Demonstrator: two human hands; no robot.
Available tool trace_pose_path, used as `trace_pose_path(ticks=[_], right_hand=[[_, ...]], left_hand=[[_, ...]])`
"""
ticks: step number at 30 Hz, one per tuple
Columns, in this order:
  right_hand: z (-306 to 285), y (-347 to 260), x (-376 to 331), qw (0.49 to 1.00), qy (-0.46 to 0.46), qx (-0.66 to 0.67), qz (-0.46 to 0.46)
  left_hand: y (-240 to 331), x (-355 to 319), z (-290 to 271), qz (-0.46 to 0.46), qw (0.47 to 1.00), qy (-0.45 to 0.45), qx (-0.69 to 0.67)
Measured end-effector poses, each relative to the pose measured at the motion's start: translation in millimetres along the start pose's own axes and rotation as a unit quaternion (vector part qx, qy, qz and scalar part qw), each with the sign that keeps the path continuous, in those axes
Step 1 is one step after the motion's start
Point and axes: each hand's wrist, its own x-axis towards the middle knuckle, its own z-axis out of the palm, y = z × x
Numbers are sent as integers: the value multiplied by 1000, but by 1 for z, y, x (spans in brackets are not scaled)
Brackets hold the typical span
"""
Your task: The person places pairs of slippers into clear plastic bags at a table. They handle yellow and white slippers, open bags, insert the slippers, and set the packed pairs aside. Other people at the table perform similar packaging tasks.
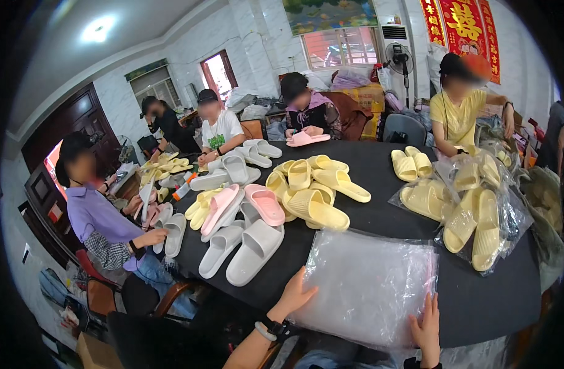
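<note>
A stack of clear plastic bags [368, 283] lies in front of me, its near part over the table's front edge. My left hand [294, 295] grips its left edge, with the thumb on top. At the right edge, my right hand [426, 323] holds the stack between the thumb and outstretched fingers. Beyond the bags lies a pile of yellow slippers [319, 206]. Grey slippers [257, 252] sit left of the stack, with pink slippers [264, 205] on and beside them. Bagged yellow slippers [476, 227] lie to the right.
Several people sit around the dark table [380, 166]. One at the far side holds a pink slipper [308, 139]; another, in purple [100, 209], handles slippers at the left. A person in yellow [460, 114] is at the far right. A chair armrest [171, 301] stands near my left.
</note>
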Motion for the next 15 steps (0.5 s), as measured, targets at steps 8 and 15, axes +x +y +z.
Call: trace_pose_path(ticks=[8, 15], right_hand=[[-6, -4, 2, 996, 1, -83, 39], [-19, -38, -2, 973, -36, -171, -153]], left_hand=[[70, -12, -16, 118, 931, 28, 343], [103, -41, 32, 159, 947, -67, 272]])
